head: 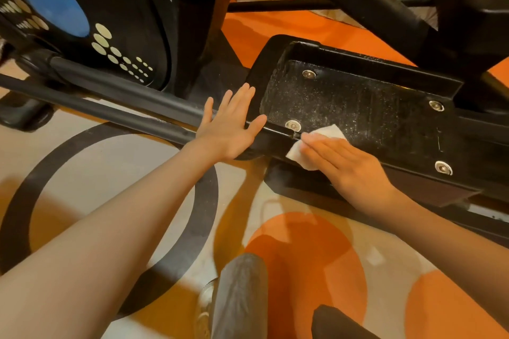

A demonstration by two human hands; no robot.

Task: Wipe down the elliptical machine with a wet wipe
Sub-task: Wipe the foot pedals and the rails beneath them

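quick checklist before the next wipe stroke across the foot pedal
1. Wet wipe under the right hand, fingers flat on it: ok.
2. Wipe touching the foot pedal, on its near rim: ok.
3. Left hand braced open against the pedal's front end, clear of the wipe: ok.
4. Pedal tread clean: not ok, it looks speckled and dusty.
5. Path across the tread clear: ok, only four flush bolts, the nearest beside the wipe.
6. Wipe still moist enough: cannot tell.

white wipe (298, 152), black speckled pedal (358, 110), orange-and-beige circle-patterned rug (303, 256), blue disc (52, 0).
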